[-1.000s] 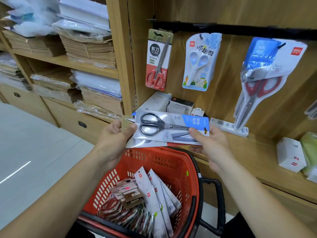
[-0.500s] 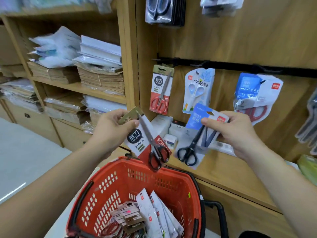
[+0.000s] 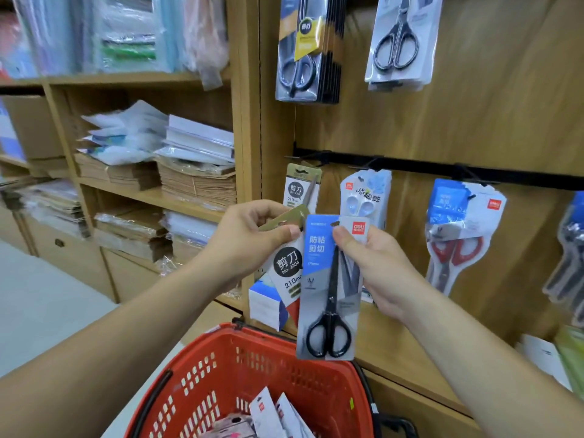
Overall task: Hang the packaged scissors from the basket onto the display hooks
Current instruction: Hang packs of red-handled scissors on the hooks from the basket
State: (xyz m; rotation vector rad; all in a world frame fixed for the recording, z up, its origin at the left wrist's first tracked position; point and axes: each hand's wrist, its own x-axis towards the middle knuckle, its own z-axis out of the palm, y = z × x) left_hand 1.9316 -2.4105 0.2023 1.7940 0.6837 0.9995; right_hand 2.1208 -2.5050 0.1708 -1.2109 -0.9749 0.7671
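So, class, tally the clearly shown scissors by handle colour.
Black: 3, blue pack in right hand, upper left pack, upper right pack
Red: 1, hanging pack
White: 1, children's pack
Total: 5
Uncounted: gold-topped pack in left hand, right-edge pack.

At left we see a wooden shelf (image 3: 142,193). On its top board stand plastic folders (image 3: 126,36). One board lower, brown envelopes (image 3: 196,184) lie in stacks with white paper packs (image 3: 202,143) on them, and a cardboard box (image 3: 31,124) stands far left. Below is a drawer (image 3: 68,254), then a pale floor (image 3: 41,311). On the ledge stands a blue-white box (image 3: 265,306); far right, a white box (image 3: 540,355) beside a green pack (image 3: 572,352).
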